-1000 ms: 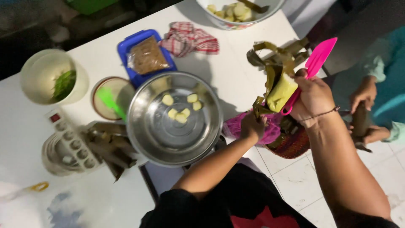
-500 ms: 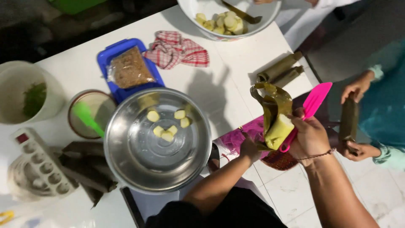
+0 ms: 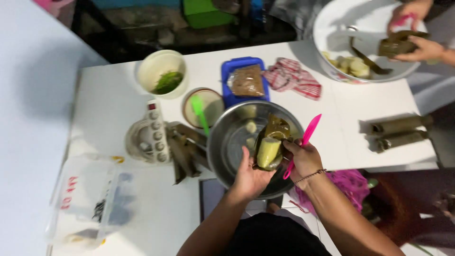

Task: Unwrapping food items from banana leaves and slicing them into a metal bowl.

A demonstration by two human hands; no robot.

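Observation:
Over a steel bowl (image 3: 232, 142) my left hand (image 3: 250, 175) holds a pale yellow roll wrapped in a green leaf (image 3: 268, 147), gripping it from below. My right hand (image 3: 303, 159) grips a pink knife (image 3: 304, 140), blade pointing up and to the right, and its fingers also touch the leaf wrap. A few pale pieces lie in the steel bowl behind the wrap.
On the white table (image 3: 118, 99) stand a cream cup of greens (image 3: 161, 73), a blue tray with a brown packet (image 3: 244, 80), a checked cloth (image 3: 291, 78), a power strip (image 3: 154, 132), peeled leaves (image 3: 185, 151) and two wrapped rolls (image 3: 398, 132). Another person's hands (image 3: 417, 42) work over a white basin (image 3: 341, 28).
The view has swung right. Both hands have brought the leaf wrap and pink knife from beside the table's edge to above the steel bowl.

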